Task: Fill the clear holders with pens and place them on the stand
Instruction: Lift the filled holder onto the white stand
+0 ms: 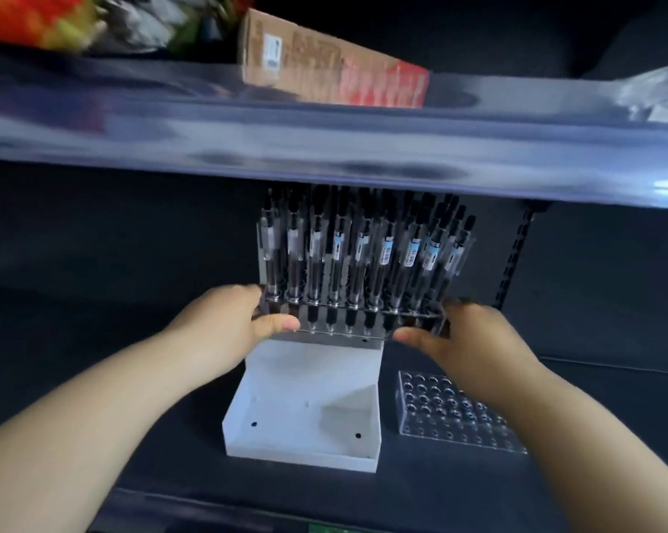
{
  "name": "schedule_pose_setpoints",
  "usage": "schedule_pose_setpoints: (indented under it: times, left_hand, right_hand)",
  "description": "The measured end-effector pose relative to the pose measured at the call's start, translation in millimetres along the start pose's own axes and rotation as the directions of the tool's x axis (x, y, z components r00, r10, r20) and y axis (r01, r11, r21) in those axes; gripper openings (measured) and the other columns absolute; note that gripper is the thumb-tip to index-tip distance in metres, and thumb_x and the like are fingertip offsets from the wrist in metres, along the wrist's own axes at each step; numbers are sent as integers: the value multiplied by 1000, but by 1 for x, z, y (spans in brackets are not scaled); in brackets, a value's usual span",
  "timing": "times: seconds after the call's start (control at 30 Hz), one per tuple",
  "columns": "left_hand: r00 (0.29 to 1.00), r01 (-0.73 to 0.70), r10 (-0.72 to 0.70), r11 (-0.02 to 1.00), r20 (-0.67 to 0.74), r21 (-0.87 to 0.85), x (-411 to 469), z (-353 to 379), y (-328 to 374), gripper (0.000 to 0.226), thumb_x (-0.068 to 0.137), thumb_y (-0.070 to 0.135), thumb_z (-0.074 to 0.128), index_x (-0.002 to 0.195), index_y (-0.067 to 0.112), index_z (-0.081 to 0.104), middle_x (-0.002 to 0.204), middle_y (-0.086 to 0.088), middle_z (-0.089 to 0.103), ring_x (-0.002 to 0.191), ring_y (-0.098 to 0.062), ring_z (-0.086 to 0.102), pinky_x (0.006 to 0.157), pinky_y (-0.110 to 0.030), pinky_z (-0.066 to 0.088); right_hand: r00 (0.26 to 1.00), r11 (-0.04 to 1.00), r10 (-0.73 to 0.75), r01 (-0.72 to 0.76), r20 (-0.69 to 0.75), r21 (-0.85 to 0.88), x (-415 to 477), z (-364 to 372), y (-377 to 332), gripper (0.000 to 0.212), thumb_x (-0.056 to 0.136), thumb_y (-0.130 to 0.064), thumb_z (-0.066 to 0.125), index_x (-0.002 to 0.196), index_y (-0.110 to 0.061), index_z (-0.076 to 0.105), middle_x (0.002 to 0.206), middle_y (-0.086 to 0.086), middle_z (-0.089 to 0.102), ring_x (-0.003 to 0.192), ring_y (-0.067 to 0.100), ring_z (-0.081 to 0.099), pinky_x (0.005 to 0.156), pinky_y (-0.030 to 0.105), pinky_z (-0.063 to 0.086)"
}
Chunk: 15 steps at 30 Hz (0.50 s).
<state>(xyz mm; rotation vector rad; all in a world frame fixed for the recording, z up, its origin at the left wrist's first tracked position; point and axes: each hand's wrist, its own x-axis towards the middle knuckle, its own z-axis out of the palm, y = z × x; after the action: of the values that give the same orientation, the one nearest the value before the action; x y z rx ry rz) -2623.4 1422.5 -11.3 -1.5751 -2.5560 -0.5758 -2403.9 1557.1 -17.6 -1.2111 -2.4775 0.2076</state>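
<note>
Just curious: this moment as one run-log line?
left hand, right hand: grip filled holder, at stand top | empty holder: right of stand

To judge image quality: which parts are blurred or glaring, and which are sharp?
Head view: the upper shelf edge and the cardboard box on it are smeared by motion blur, with pale glare along the shelf; the pen-filled holder and white stand look fairly sharp; the background is dark.

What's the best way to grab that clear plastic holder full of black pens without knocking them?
Take the clear plastic holder by its two short ends, low at the base, coming in from left and right, as the left hand and right hand do. The upright black pens crowd its top, while the ends are bare.
</note>
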Motion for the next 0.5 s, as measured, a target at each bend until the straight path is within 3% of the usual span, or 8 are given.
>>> schedule_pose_setpoints:
  times: [0.17, 0.3, 0.4, 0.5]
  left_hand:
    - [999, 10, -9, 1000, 35, -22, 27, 7, -28, 46, 84, 56, 56, 64, 19, 38, 67, 5, 41, 57, -7, 36, 49, -24, 26]
    - [997, 36, -33, 998, 63, -60, 40, 20, -50, 41, 83, 54, 59, 66, 21, 43, 70, 5, 48, 60, -7, 43, 51, -23, 30]
    - [996, 44, -36, 995, 82, -94, 48, 27, -61, 35, 83, 53, 60, 68, 24, 46, 72, 7, 53, 64, -6, 48, 53, -22, 34]
    - [994, 31, -22, 996, 107, -86, 58, 32, -67, 35, 83, 57, 56, 79, 22, 53, 85, 3, 60, 77, -12, 57, 69, -29, 48]
  right_hand:
    - [995, 999, 5, -9, 99, 34, 31, 12, -17, 53, 74, -70, 52, 72, -18, 46, 67, 4, 56, 58, 17, 54, 50, 31, 43]
    - [991, 998, -4, -3, 136, 56, 47, 30, -24, 58, 78, -66, 53, 86, -9, 59, 80, 10, 64, 71, 23, 61, 64, 36, 51]
    - [988, 1000, -4, 0, 157, 27, 54, 42, -29, 62, 79, -68, 50, 88, -8, 60, 79, 9, 64, 72, 22, 61, 65, 35, 52]
    - [991, 1000, 6, -3, 135, -23, 58, 48, -29, 61, 79, -69, 46, 86, -10, 58, 78, 5, 61, 70, 19, 59, 63, 33, 50]
